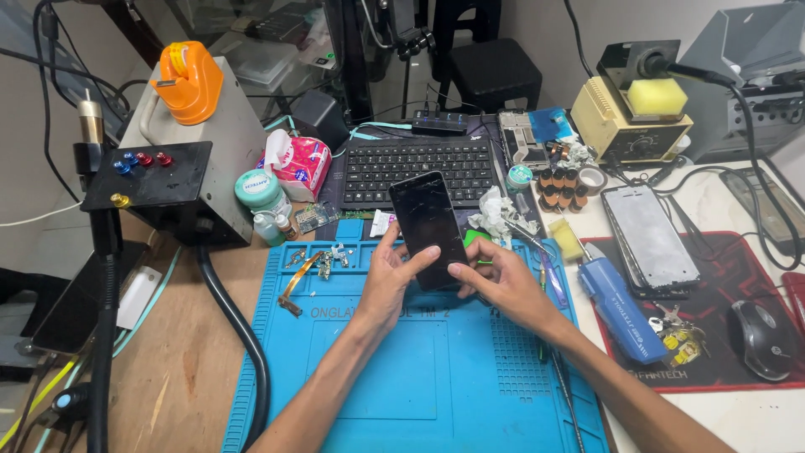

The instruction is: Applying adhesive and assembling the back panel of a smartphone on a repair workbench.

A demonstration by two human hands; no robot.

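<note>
Blue work mat (436, 386) near centre of tabletop (184, 352); black keyboard (418, 170) far centre; pink tissue pack (300, 166) left of keyboard; orange tape dispenser (189, 80) on grey box (220, 126) far left; yellow soldering station (629, 117) far right; second phone (650, 239) on red mat (738, 277) at right; black mouse (761, 337) near right; blue tool (620, 310) beside work mat.

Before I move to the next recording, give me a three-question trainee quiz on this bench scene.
1. True or false: both hands, the left hand and the right hand, touch the dark phone.
2. What lies under the hands: A) red mat, B) blue work mat, C) bare wood?
3. Which device sits on the desk directly behind the phone?

Key: 1 true; 2 B; 3 the black keyboard.
</note>
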